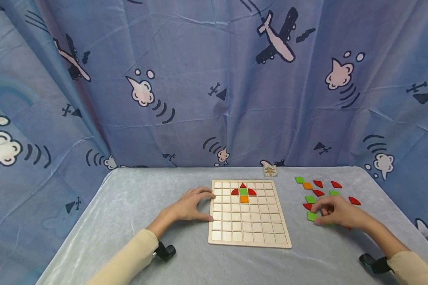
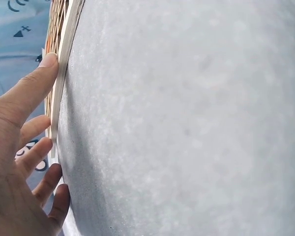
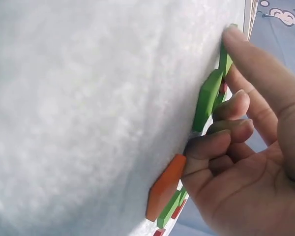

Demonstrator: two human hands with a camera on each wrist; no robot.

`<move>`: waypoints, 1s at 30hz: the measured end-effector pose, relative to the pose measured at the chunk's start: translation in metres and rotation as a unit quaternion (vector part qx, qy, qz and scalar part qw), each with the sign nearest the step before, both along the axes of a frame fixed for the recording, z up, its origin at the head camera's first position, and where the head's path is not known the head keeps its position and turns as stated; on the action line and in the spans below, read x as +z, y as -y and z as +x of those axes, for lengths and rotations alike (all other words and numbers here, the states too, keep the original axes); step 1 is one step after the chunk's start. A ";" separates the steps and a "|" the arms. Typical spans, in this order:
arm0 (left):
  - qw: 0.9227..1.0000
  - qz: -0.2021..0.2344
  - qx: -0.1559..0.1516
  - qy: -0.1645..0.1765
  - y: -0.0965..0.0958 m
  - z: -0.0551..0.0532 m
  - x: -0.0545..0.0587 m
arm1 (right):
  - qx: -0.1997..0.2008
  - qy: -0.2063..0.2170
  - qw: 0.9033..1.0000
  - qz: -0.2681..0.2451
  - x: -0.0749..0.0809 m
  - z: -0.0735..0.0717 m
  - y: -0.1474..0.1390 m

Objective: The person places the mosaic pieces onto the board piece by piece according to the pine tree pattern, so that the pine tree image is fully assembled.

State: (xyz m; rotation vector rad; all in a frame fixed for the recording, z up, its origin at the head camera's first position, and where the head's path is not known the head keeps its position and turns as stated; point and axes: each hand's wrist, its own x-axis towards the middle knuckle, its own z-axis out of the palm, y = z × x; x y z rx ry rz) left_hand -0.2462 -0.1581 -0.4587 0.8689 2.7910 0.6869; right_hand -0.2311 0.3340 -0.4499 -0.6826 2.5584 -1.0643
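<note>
A pale wooden grid board (image 1: 249, 226) lies on the table. Near its top, a red triangle (image 1: 243, 185), a green square (image 1: 243, 191), two red quarter-round pieces (image 1: 235, 192) and an orange square (image 1: 244, 199) form a small figure. My left hand (image 1: 193, 204) spreads along the board's left edge, thumb and fingertips touching the rim. To the right of the board, my right hand (image 1: 337, 211) pinches a green square tile (image 1: 312, 216) at its edges between thumb and index finger. The other fingers curl inward over more tiles, hiding some.
Loose tiles lie around the right hand, among them an orange tile (image 1: 307, 185), a green tile (image 1: 299, 180) and a red quarter-round tile (image 1: 354, 200). A small patterned card (image 1: 270, 170) rests at the table's back edge, before a blue printed curtain (image 1: 185, 87).
</note>
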 end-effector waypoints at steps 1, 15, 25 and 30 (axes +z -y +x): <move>1.000 0.000 0.000 0.000 0.000 0.000 0.000 | -0.001 0.001 1.000 0.002 0.000 0.000 0.000; 1.000 -0.002 0.000 0.002 -0.002 0.000 0.001 | -0.015 0.025 1.000 0.003 0.001 0.000 0.005; 1.000 0.001 -0.001 0.004 -0.002 0.000 0.000 | 0.027 0.021 0.999 -0.040 0.006 -0.002 0.006; 1.000 0.000 0.001 0.001 -0.002 0.000 -0.001 | 0.030 -0.021 0.998 -0.053 0.009 -0.002 0.012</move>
